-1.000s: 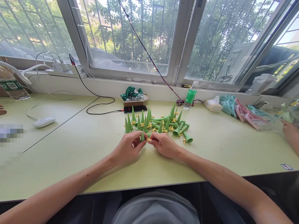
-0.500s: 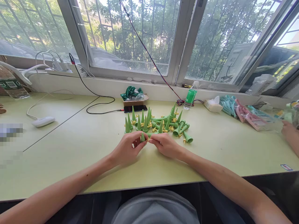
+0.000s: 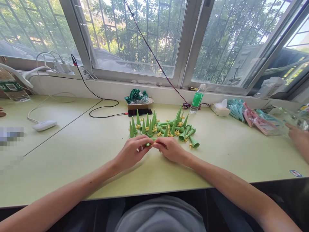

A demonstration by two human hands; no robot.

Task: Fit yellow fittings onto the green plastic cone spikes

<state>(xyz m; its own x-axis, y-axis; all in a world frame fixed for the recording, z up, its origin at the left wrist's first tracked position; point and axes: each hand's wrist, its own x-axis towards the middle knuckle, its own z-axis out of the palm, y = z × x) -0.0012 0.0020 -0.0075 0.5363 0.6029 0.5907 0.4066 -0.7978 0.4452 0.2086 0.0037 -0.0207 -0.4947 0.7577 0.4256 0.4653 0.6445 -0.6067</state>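
My left hand (image 3: pixel 131 152) and my right hand (image 3: pixel 169 149) meet at the middle of the pale green table (image 3: pixel 84 154). Both pinch one small green cone (image 3: pixel 148 144) between their fingertips, and a small yellow part shows at the right hand's fingertips. Most of the cone is hidden by my left fingers. Just behind the hands is a cluster of green cones (image 3: pixel 164 127) with yellow pieces, some standing upright at the left, others lying on their sides at the right.
Behind the cluster lie a black phone (image 3: pixel 140 112) on a cable and a small box with green bags (image 3: pixel 138 98). A green bottle (image 3: pixel 196 102), tissues (image 3: pixel 220 108) and coloured packets (image 3: pixel 253 117) are at the right, where another person's hand (image 3: pixel 298 137) works. A white mouse-like device (image 3: pixel 44 125) lies left.
The cone in my fingers has tipped down and is now more hidden by my left hand. The other person's hand at the right edge has shifted slightly.
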